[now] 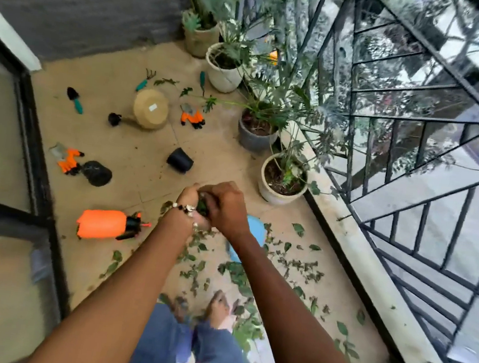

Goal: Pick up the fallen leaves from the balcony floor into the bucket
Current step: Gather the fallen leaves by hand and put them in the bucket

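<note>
Both of my hands meet above the floor around a small bunch of green leaves (202,205). My left hand (189,201), with a beaded bracelet at the wrist, cups the bunch from the left. My right hand (225,205) grips it from the right with curled fingers. A blue bucket (256,231) stands just below and right of my hands, mostly hidden by my right forearm. Several fallen leaves (300,266) lie scattered on the tan balcony floor (144,170) around my feet and toward the railing.
Potted plants (281,180) line the railing (412,171) on the right. An orange spray bottle (103,223), black pots (179,160), orange gloves (69,160), an upturned beige pot (151,108) and hand tools lie on the floor. A glass door (2,154) is left.
</note>
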Motion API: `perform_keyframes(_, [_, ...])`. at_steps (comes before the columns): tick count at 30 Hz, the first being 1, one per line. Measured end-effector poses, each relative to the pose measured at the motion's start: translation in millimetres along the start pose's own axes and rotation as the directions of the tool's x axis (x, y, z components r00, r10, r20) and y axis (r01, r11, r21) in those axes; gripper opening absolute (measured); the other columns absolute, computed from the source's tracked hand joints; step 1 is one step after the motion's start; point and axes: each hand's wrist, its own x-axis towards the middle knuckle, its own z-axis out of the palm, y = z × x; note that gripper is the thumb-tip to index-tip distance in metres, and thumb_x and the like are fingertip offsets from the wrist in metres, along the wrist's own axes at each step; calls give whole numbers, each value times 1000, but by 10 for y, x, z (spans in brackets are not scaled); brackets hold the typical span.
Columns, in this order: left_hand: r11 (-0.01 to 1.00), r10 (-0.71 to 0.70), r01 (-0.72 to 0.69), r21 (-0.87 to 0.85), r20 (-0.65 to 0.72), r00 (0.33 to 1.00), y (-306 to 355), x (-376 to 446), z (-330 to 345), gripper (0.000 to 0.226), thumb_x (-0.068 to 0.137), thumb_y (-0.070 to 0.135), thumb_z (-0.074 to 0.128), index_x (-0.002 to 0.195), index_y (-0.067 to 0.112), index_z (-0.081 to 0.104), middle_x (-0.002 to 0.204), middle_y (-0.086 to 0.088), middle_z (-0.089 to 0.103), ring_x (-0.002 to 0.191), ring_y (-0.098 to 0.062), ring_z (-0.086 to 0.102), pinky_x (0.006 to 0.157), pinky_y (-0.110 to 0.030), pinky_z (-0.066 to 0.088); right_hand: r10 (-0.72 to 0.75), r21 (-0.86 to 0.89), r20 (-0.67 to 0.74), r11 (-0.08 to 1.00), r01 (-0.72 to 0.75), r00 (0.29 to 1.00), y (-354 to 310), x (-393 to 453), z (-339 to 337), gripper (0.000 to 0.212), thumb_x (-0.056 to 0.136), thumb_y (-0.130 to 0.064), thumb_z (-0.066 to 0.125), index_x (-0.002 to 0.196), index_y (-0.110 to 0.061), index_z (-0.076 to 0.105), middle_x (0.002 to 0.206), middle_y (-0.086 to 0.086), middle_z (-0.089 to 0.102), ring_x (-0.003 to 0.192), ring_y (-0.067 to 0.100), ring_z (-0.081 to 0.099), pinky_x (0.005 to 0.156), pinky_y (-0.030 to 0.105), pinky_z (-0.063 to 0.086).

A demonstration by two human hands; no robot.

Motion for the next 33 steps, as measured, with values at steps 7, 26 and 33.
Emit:
perform_keyframes(7, [974,-38,44,-224,34,999,-275,-70,-461,46,104,37,32,79,8,57,64,-13,68,76,-23,56,65,-29,45,-52,-93,62,994,57,997,-229,-360,356,39,91,-38,43,88,-13,73,93,6,62,92,30,52,72,38,41])
perform_keyframes(26, [926,-98,55,-373,-98,990,-1266,-60,-2506,43,96,44,52,64,18,39,42,5,34,32,-8,29,30,-12,22,276,327,223,882,-338,935,-926,-1598,1249,51,97,-40,50,70,1,62,62,24,59,62,38,58,59,41,44])
perform_keyframes(33, [876,-122,11,-481,-198,973,-1563,456,-2913,43,100,45,42,66,18,36,42,4,35,33,-10,28,32,-12,22,323,200,380,886,-417,867,-530,-1775,1667,38,95,-38,51,79,-9,70,72,6,72,67,22,68,67,37,54])
